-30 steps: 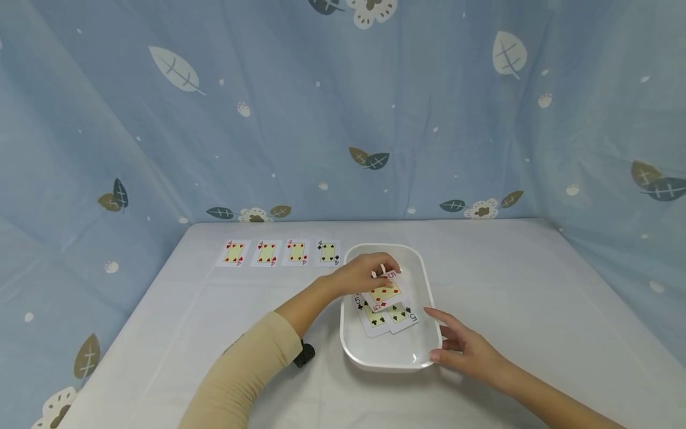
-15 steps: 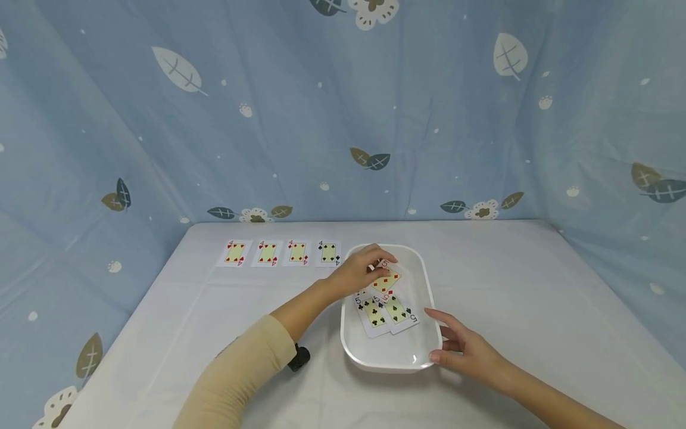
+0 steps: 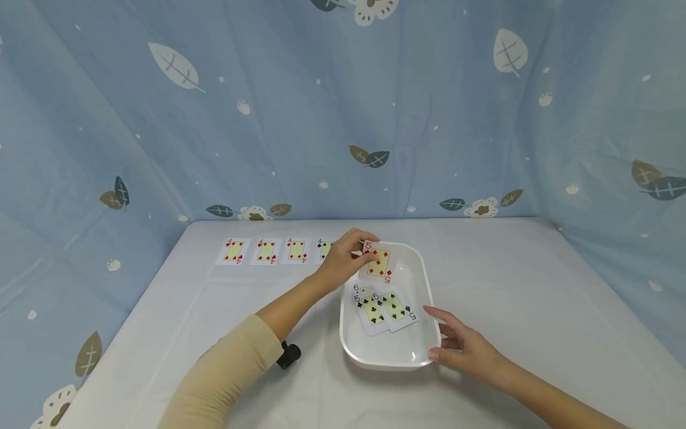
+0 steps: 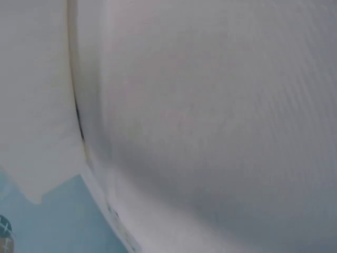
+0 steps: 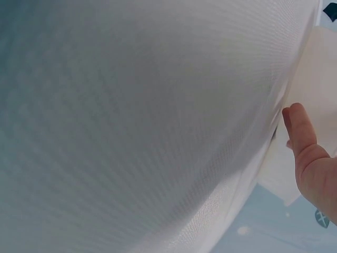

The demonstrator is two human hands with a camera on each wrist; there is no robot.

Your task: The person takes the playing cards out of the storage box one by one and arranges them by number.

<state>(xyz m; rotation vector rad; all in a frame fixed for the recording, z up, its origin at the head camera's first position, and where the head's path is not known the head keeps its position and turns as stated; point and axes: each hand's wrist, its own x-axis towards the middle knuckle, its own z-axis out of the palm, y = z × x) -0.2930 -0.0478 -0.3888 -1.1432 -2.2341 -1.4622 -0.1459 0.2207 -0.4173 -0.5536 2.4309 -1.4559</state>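
My left hand (image 3: 360,251) pinches a five of diamonds (image 3: 380,263) by its top left corner and holds it face up above the far end of a white tray (image 3: 424,280). Three more cards (image 3: 383,308), fives and a six in black suits, lie overlapping inside the tray. My right hand (image 3: 442,337) rests against the tray's near right rim with relaxed, spread fingers, the thumb at the rim. In the right wrist view one finger (image 5: 301,135) shows beside white cloth. The left wrist view shows only white cloth.
A row of fours lies face up at the table's far left: three red ones (image 3: 266,251) and a black one (image 3: 324,249) partly behind my left hand. A black wrist camera (image 3: 288,354) hangs under the left sleeve. Blue patterned cloth walls the table.
My left hand has lifted the five of diamonds off the pile in the tray and carried it up and away toward the far rim. The right hand has stayed at the tray.
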